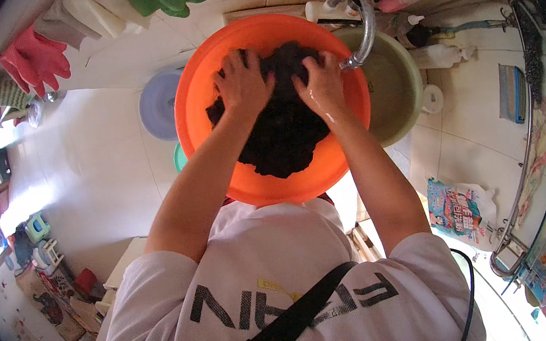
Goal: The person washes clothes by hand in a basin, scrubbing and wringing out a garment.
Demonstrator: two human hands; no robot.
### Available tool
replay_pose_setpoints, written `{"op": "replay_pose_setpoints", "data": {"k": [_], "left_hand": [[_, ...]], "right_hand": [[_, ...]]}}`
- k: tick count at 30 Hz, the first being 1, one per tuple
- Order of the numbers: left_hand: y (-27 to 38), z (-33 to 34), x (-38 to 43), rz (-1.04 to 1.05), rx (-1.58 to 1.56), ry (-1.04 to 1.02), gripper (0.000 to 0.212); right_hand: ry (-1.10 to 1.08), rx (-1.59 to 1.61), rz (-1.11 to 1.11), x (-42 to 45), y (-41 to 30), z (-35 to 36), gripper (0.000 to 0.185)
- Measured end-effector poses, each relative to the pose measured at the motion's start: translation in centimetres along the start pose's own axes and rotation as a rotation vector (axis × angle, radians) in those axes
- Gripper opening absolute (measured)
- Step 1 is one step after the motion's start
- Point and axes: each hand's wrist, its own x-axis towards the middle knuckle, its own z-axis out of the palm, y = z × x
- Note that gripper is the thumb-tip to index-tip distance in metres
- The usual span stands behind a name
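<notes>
A wide orange plastic basin lies before me with a bundle of black cloth in it. My left hand rests on the upper left part of the cloth, fingers spread. On the upper right part lies my right hand, fingers bent against the cloth, with a wet streak along the wrist. Whether either hand has cloth pinched in its fingers cannot be told. The end of a curved metal faucet spout reaches over the basin's right side, close to my right hand.
A larger olive basin holding murky water stands at the right, partly under the orange one. A blue basin is at the left. Rubber gloves hang above. Bottles and a printed plastic bag are at the right.
</notes>
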Motion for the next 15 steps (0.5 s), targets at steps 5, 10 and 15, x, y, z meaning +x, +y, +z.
{"op": "replay_pose_setpoints", "data": {"k": [5, 10, 15], "left_hand": [[-0.8, 4.9, -0.7, 0.250, 0.023, -0.056, 0.065], [-1.0, 1.8, 2.7, -0.139, -1.022, -0.341, 0.055], [5.0, -3.4, 1.7, 0.071, -1.046, -0.265, 0.047]], "right_hand": [[-0.148, -0.446, -0.028, 0.2, 0.6, 5.8, 0.075], [-0.311, 0.381, 0.206, 3.1, 1.8, 6.9, 0.066], [-0.321, 1.719, 0.765, 3.1, 1.6, 6.1, 0.069]]}}
